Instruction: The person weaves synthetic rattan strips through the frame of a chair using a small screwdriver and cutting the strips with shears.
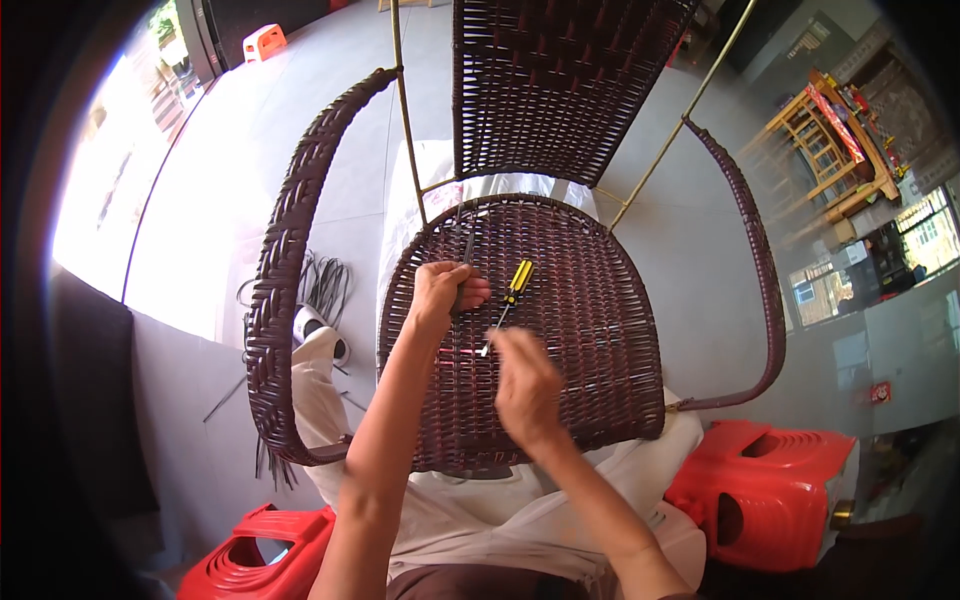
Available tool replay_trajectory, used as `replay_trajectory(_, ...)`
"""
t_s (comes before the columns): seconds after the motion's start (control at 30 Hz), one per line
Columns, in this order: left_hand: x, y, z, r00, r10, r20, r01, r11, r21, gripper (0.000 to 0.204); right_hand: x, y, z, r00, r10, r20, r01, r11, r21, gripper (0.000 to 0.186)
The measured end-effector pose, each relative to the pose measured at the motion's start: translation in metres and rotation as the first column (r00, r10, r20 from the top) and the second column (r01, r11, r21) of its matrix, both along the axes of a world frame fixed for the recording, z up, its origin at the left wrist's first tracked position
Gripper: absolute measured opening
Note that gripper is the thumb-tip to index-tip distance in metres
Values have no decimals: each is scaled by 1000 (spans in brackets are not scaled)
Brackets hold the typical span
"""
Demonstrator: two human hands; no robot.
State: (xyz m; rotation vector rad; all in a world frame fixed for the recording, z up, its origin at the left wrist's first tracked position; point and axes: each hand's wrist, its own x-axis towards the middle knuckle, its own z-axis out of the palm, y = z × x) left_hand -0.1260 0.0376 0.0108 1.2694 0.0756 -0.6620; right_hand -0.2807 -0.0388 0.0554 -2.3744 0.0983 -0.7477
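Observation:
A dark brown woven chair seat (590, 350) lies in front of me, with gaps in its weave near the middle. My left hand (447, 290) is over the seat's left half, thumb and fingers closed around a thin dark weaving strip (470, 243) that runs up toward the backrest. To the right of that hand a yellow-and-black screwdriver (519, 280) rests on the weave, its metal tip toward me. Close to this tip is my right hand (528, 385), somewhat blurred, its fingers curled together. What they pinch is too small to make out.
The woven backrest (550, 100) rises beyond the seat. Curved armrests (285, 270) flank it. Loose dark strips (325, 285) lie on the floor at left. Red plastic stools (765, 490) stand near me on both sides. Wooden furniture (830, 150) is at far right.

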Motion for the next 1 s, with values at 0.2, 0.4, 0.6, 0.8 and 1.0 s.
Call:
replay_trajectory(0.2, -42, 13, 4, 985, -46, -165, -6, 953, -301, 17, 51, -83, -29, 967, 132, -219, -221, 864, -453, 29)
replay_trajectory(0.4, -77, 28, 10, 987, -55, -153, 6, 953, -302, 18, 26, -143, -41, 968, -39, -248, -110, 822, -558, 16)
replay_trajectory(0.6, -151, 50, 28, 981, -87, -176, 75, 995, -73, 21, -11, -184, -30, 936, -309, -169, 185, 840, -510, 20)
replay_trajectory(0.8, -210, 82, 19, 999, -43, -24, 45, 995, 90, 20, -7, -168, -23, 935, -340, -104, 255, 845, -471, 29)
replay_trajectory(1.0, -214, 70, 25, 995, -95, -22, 96, 995, 35, 18, 7, -105, -20, 963, -186, -194, 192, 981, 10, 22)
